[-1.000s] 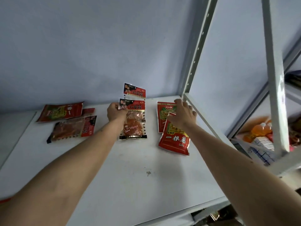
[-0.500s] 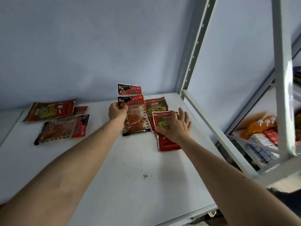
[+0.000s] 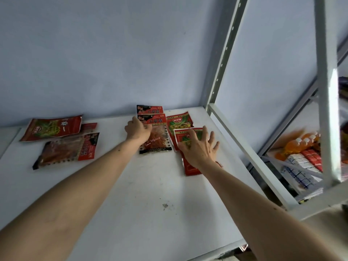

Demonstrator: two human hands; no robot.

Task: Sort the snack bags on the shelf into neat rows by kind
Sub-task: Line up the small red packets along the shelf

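On the white shelf [image 3: 146, 194] two black-and-red clear-window bags lie in a column at the back: one [image 3: 150, 109] against the wall, a nearer one [image 3: 158, 137] under my left hand [image 3: 137, 129], whose fingers rest on its top left corner. To their right lie two red-and-green bags: a far one [image 3: 179, 122], and a near one [image 3: 190, 166] under my right hand [image 3: 199, 147], which lies flat on it with fingers spread. At the left lie one more red-and-green bag [image 3: 51, 128] and one more clear-window bag [image 3: 66, 150], both turned sideways.
A small red packet [image 3: 90, 126] peeks out behind the left bags. A grey wall closes the back. A white upright post [image 3: 224, 59] and side rail [image 3: 250, 155] bound the shelf's right side. Beyond it, a lower shelf holds orange bottles [image 3: 299, 144] and boxes [image 3: 305, 162].
My right hand slid the near red-and-green bag leftward and straightened it below the far one, then flattened on it. My left hand stayed on the clear-window bag. The camera view shifted.
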